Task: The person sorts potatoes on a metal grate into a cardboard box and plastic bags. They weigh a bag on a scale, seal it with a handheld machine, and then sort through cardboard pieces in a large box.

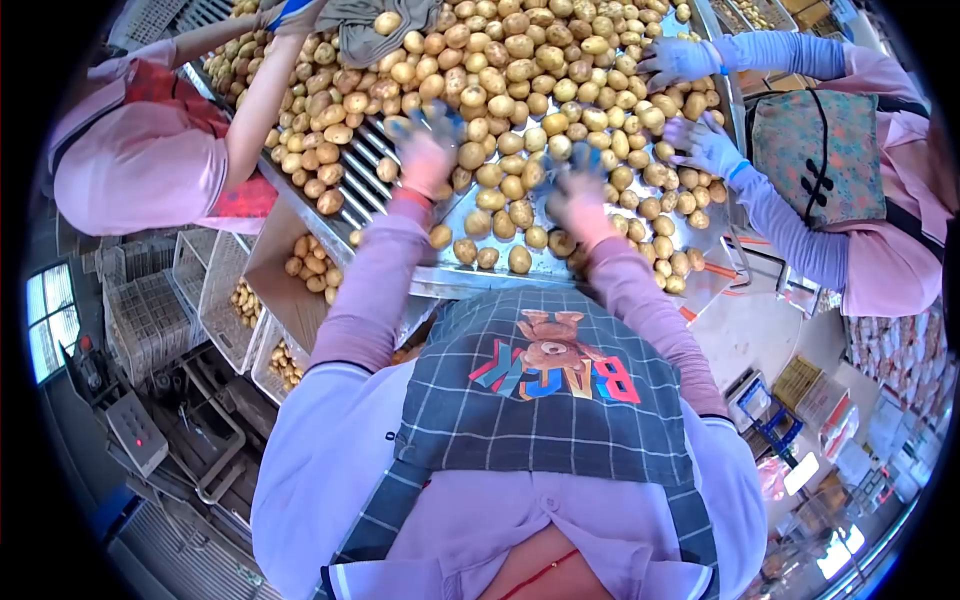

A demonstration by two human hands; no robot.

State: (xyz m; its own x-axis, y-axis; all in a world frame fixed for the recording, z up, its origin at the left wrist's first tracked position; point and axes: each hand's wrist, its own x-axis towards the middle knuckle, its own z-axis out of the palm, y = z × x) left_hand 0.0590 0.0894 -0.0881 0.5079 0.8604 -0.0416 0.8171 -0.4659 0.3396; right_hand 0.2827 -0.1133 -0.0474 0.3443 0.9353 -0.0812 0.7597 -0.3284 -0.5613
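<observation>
Many potatoes point(519, 45) lie spread over a metal sorting table point(465, 285). My left hand point(428, 150), in a glove with blue fingers, reaches over them beside a slatted metal grate point(366, 170). Its fingers look spread, though blurred, with no potato visibly gripped. My right hand point(578, 190), gloved alike, is among potatoes to the right, close to the table's near edge. Motion smears its fingers, so whether it grips a potato is unclear. A loose potato point(520, 260) lies on the bare metal between my hands and the edge.
Across on the right, a co-worker's gloved hands point(705, 145) touch potatoes. A person's arm point(268, 105) reaches in at left, near a grey cloth point(385, 30). A chute point(290, 265) and plastic crates point(225, 295) with potatoes stand at lower left.
</observation>
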